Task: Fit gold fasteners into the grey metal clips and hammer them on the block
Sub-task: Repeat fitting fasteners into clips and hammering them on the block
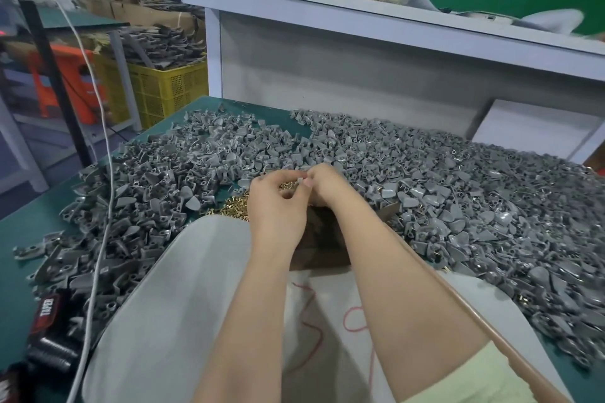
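centrally, i see the left hand (pixel 278 206) and the right hand (pixel 327 188) meeting, fingers curled, both pinching one small grey metal clip (pixel 300 180) between their tips, just above loose gold fasteners (pixel 234 208). heaps of grey clips (pixel 425 180) cover the green table (pixel 29 222) around them.

Bare forearms, one short sleeve
The left hand (pixel 275 203), right hand (pixel 327 186) and both forearms are bare; a pale yellow-green fabric short sleeve (pixel 474 376) covers the right upper arm.
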